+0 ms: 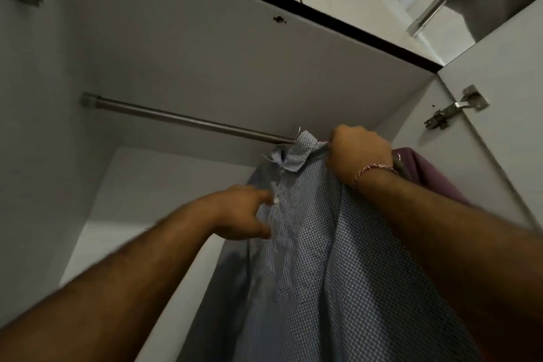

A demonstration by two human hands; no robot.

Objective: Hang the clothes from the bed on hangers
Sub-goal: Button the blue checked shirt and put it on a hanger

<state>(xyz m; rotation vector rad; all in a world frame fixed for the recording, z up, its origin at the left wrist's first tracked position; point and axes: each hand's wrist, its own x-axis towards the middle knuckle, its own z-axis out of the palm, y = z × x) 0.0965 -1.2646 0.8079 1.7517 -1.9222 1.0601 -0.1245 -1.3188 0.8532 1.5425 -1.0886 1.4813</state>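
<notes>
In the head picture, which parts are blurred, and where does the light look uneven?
Head view: the left hand and its forearm are motion-blurred; the right hand gripping the blue patterned shirt is sharper; the wardrobe interior is dim, brighter on the ceiling at top; wide-angle distortion slants the rail.

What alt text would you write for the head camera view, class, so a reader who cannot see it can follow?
A person's right hand grips the shoulder of a blue patterned shirt hanging at a metal wardrobe rail, while the left hand touches its button placket. A purple garment hangs behind it, inside a white wardrobe.
</notes>
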